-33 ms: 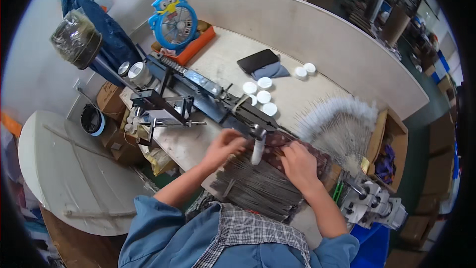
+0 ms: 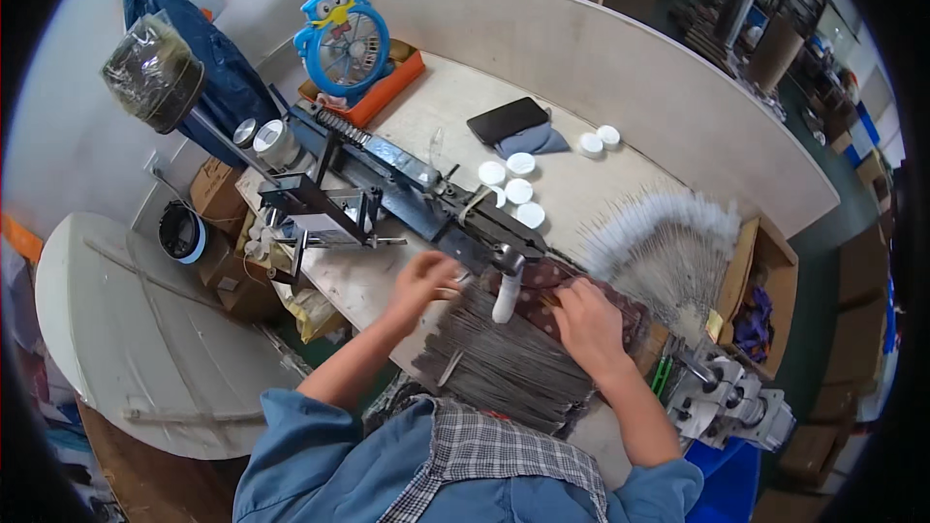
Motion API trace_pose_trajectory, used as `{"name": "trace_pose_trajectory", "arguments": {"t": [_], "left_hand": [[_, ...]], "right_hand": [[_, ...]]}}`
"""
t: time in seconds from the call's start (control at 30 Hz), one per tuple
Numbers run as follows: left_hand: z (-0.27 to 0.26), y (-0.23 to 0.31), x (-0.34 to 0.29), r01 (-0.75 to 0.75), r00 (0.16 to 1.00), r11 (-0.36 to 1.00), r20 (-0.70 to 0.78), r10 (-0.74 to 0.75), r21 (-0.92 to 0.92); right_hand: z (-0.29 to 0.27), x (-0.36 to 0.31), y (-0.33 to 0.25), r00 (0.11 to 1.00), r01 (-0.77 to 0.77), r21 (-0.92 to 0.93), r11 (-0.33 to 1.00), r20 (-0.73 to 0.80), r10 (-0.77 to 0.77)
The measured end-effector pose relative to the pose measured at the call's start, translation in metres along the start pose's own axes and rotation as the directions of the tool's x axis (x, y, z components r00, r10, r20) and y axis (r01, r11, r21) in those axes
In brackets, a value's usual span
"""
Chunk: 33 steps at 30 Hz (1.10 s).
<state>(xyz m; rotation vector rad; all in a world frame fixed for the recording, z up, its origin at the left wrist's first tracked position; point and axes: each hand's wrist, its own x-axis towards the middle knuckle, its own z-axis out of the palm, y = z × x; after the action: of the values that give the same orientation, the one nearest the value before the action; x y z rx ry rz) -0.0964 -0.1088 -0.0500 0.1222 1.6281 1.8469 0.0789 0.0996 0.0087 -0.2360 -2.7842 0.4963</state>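
My left hand (image 2: 424, 287) hovers over the table's front part, left of a lever with a white-wrapped handle (image 2: 505, 298). Its fingers are bent and apart, with nothing visible in them. My right hand (image 2: 587, 322) lies on a dark red dotted cloth (image 2: 625, 310), fingertips pressed together; what they hold, if anything, is too small to name. Below both hands spreads a thick layer of thin grey wire-like rods (image 2: 513, 368), partly beneath the cloth. A long dark metal bench device (image 2: 402, 196) runs from the lever to the back left.
White round caps (image 2: 519, 191) and a black phone (image 2: 507, 121) on a grey cloth lie behind the device. Fanned white-tipped rods (image 2: 668, 242) lie right, beside a cardboard box (image 2: 760, 300). A metal machine (image 2: 727, 402) stands front right, a blue fan (image 2: 344, 46) back left.
My left hand has drawn back to the left, away from the white-wrapped handle. My right hand has stayed on the cloth almost unmoved.
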Motion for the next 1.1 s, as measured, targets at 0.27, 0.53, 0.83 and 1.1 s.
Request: {"name": "trace_pose_trajectory", "arguments": {"t": [0.27,0.53,0.83,1.1], "left_hand": [[-0.091,0.028,0.005,0.132,0.956,0.928,-0.203,-0.212,-0.347],[-0.08,0.006,0.013,-0.028,0.936,0.825,-0.305,-0.176,-0.564],[0.117,0.008,-0.047,0.089,0.909,0.961,0.416,0.03,-0.263],[0.154,-0.014,-0.03,-0.046,0.896,0.992,0.434,0.093,-0.119]], "right_hand": [[-0.001,0.005,-0.008,0.991,-0.067,0.084,0.994,0.119,0.057],[-0.031,-0.002,-0.02,0.969,-0.137,0.116,0.984,0.223,0.109],[-0.079,0.0,0.013,0.943,-0.308,0.331,0.892,-0.021,0.333],[-0.083,-0.033,0.031,0.907,-0.389,0.555,0.735,0.091,0.411]]}}
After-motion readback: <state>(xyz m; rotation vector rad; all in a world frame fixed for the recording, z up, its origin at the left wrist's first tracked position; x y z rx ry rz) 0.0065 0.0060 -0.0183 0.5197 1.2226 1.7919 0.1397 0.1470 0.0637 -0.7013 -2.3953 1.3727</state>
